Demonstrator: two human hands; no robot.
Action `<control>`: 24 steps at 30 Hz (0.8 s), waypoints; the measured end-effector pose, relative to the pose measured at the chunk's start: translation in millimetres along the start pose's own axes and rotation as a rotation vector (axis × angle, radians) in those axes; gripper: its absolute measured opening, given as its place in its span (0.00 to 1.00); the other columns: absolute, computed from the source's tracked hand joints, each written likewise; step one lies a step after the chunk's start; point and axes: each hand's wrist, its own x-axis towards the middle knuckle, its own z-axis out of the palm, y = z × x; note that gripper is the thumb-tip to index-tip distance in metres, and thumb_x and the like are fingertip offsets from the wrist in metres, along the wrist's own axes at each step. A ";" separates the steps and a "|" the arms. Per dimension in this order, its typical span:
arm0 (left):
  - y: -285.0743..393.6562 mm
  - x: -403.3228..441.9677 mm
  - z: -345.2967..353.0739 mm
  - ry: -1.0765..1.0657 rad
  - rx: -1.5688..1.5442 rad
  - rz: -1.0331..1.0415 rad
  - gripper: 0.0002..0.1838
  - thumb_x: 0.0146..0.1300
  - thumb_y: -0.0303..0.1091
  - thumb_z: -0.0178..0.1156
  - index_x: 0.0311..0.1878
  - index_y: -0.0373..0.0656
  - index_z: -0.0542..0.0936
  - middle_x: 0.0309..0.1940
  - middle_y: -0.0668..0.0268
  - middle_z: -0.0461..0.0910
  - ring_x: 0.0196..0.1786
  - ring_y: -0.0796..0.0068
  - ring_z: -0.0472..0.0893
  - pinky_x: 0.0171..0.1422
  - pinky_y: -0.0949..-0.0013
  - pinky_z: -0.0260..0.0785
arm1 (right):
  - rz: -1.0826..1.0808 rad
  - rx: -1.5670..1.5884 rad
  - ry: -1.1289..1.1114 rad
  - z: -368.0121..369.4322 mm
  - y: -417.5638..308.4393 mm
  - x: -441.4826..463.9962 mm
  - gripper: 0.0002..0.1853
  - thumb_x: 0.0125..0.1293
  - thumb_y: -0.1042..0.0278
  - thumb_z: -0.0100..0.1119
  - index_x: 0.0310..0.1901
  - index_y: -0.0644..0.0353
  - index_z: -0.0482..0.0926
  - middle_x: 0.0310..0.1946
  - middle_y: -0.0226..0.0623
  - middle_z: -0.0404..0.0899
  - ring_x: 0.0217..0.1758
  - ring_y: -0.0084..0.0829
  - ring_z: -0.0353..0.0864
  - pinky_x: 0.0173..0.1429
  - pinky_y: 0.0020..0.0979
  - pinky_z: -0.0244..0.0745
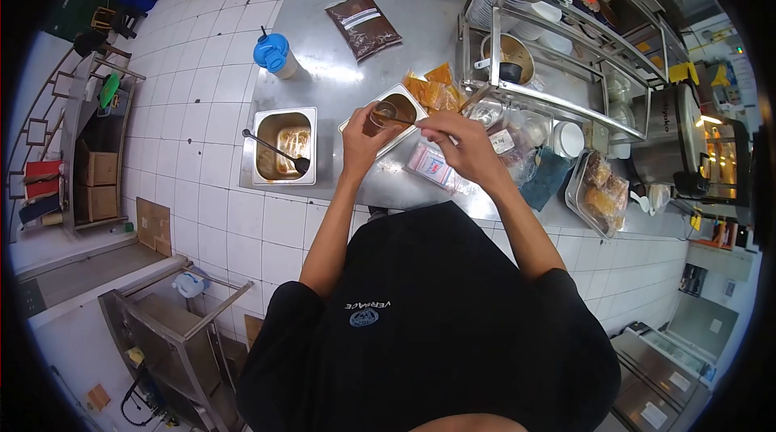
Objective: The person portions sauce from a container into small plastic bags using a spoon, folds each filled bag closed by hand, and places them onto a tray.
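Plastic cup (383, 112) between left fingers (358, 119)

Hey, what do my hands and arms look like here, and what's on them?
Your left hand and right hand are ungloved, the forearms bare. The sleeves are short and black, matching a shirt with pale lettering and a round blue emblem.

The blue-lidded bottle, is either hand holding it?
No, the bottle stands on the table, apart from the left hand and right hand.
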 end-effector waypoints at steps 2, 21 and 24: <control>-0.9 1.2 0.2 0.017 -0.011 0.008 0.31 0.50 0.33 0.77 0.57 0.33 0.78 0.45 0.60 0.81 0.47 0.69 0.83 0.52 0.68 0.75 | -0.010 0.003 -0.023 -0.3 -3.5 1.0 0.08 0.67 0.74 0.60 0.46 0.64 0.83 0.36 0.41 0.83 0.37 0.37 0.82 0.45 0.34 0.77; 29.8 5.1 -6.9 0.145 0.086 0.057 0.35 0.51 0.25 0.75 0.65 0.35 0.75 0.43 0.60 0.77 0.44 0.70 0.81 0.49 0.68 0.75 | 0.516 0.307 0.384 60.2 71.4 1.0 0.27 0.67 0.65 0.64 0.61 0.68 0.64 0.38 0.43 0.81 0.38 0.28 0.82 0.39 0.25 0.77; 34.1 8.4 -1.0 0.149 0.155 0.167 0.37 0.51 0.24 0.74 0.67 0.36 0.73 0.43 0.60 0.76 0.43 0.67 0.81 0.47 0.68 0.75 | 0.383 0.143 0.302 54.3 33.3 10.6 0.28 0.63 0.63 0.68 0.58 0.68 0.68 0.40 0.45 0.79 0.42 0.31 0.80 0.46 0.29 0.74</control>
